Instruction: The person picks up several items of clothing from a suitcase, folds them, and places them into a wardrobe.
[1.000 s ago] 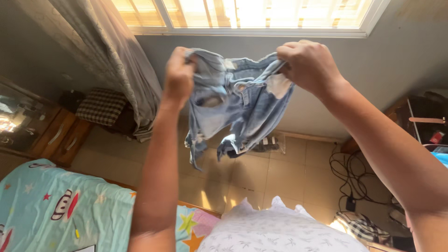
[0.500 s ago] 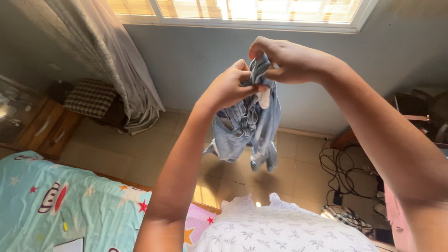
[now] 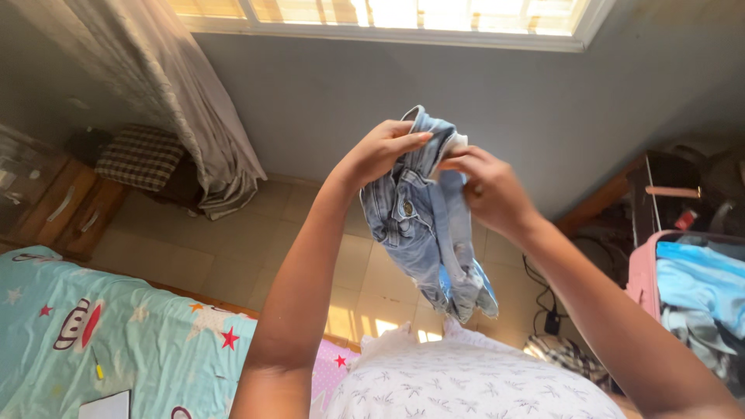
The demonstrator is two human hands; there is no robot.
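Since a moment ago your two hands have come lower and closer together, and the denim garment (image 3: 427, 225) that was spread wide between them now hangs folded in on itself as a narrow bundle. Your left hand (image 3: 380, 151) grips the top edge of the garment from the left, its fingers (image 3: 407, 140) curled over the waistband so that the cloth is pinched tight. Your right hand (image 3: 489, 186) holds the same top edge from the right, its fingers closed on the fabric just beside those of the left hand, the two hands almost touching. The garment is held up in the air in front of you, above the tiled floor (image 3: 233, 248), with its loose lower end dangling down toward the white patterned cloth (image 3: 466, 380) near you at the bottom of the view. On the near left lies a bed with a turquoise printed sheet (image 3: 116, 341). Far left, a pale curtain (image 3: 178, 101) hangs below the bright window (image 3: 403, 15), and at the right stands an open pink suitcase (image 3: 644, 279) filled with blue clothing.
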